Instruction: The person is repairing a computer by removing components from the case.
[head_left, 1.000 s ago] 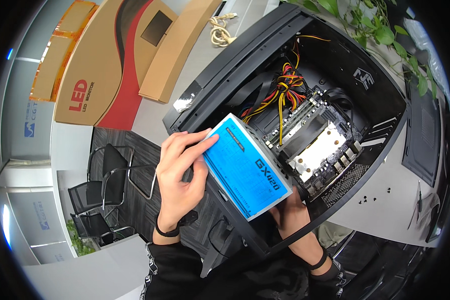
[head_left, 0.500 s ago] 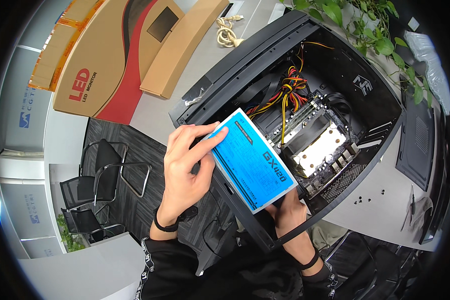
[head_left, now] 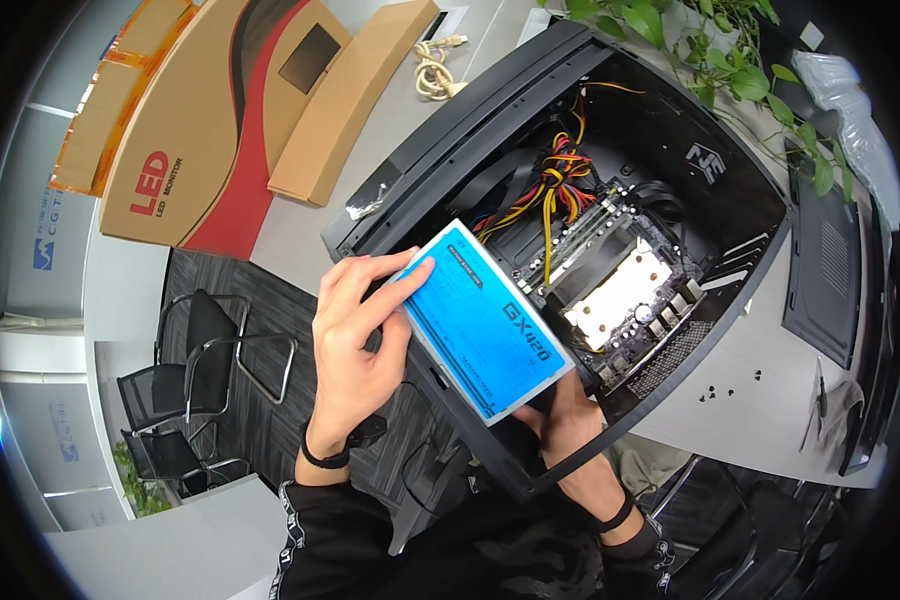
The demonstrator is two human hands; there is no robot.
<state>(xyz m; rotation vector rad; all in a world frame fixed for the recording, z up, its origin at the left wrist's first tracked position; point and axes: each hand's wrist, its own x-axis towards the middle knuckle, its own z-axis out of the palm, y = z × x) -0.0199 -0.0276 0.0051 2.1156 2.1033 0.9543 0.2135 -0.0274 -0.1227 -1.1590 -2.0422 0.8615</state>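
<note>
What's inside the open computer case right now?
Inside the computer case: a motherboard with a metal-finned cooler and red, yellow and black cables. The blue-labelled box, held by both hands, covers the near corner.

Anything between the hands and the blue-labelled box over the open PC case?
Nothing visible: left hand grips the blue-labelled box along its left edge, right hand supports it from beneath, above the open case.
</note>
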